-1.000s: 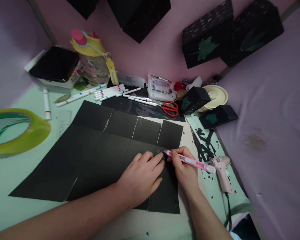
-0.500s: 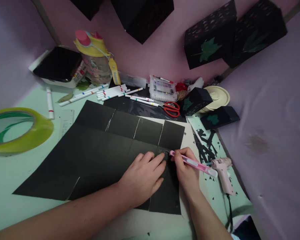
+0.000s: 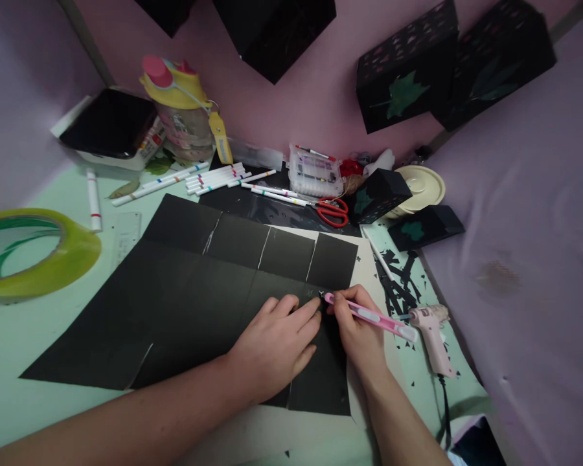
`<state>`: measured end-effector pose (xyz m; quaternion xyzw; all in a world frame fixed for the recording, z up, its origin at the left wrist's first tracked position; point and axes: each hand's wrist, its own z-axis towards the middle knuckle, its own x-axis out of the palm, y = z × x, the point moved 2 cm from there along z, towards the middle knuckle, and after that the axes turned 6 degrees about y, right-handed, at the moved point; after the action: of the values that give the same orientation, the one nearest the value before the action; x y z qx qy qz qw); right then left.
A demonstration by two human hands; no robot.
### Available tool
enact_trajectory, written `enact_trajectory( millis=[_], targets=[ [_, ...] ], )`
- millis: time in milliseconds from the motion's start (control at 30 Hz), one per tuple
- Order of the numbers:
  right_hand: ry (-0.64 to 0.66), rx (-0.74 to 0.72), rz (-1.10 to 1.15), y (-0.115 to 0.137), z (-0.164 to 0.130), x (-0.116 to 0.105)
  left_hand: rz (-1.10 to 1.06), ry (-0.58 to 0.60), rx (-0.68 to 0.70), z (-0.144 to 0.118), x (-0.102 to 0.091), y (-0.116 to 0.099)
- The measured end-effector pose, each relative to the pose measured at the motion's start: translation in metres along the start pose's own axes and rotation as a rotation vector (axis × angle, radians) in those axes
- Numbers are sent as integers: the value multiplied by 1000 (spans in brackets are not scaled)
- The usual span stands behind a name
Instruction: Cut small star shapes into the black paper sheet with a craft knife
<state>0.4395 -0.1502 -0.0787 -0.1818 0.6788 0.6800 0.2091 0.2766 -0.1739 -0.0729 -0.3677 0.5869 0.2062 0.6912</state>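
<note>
A large sheet of black card [image 3: 175, 310] lies on a pale board, with slits between the flaps along its far edge and further slits near its front edge. My left hand [image 3: 274, 343] rests on the card, palm down, fingers stretched out and slightly bent. Just right of those fingertips, my right hand [image 3: 362, 330] is closed on a pink craft knife [image 3: 374, 316]. The knife's tip meets the card by a small light mark [image 3: 321, 294] near the right-hand flap. The blade itself is too small to make out clearly.
Left are a yellow-green tape roll [image 3: 82, 249] and a clear ruler [image 3: 126, 233]. Behind the card lie white markers [image 3: 218, 178], red-handled scissors [image 3: 333, 212] and a clear case [image 3: 315, 171]. At right are black scraps [image 3: 401, 291] and a glue gun [image 3: 432, 336]. Black boxes [image 3: 408, 77] hang above.
The knife tip has shifted slightly left, and a small light mark now shows at it. My left hand keeps its place on the card. The whole view has moved a little.
</note>
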Motion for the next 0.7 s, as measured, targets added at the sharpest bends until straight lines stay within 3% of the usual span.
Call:
enact_trajectory(
  millis=[133, 333, 700],
  targets=[
    [21, -8, 27, 0, -1, 1, 18, 3, 6, 0, 1, 0],
    [-46, 10, -2, -1, -1, 0, -6, 2, 0, -1, -1, 0],
    [7, -26, 16, -1, -2, 1, -18, 6, -7, -1, -2, 0]
  ],
)
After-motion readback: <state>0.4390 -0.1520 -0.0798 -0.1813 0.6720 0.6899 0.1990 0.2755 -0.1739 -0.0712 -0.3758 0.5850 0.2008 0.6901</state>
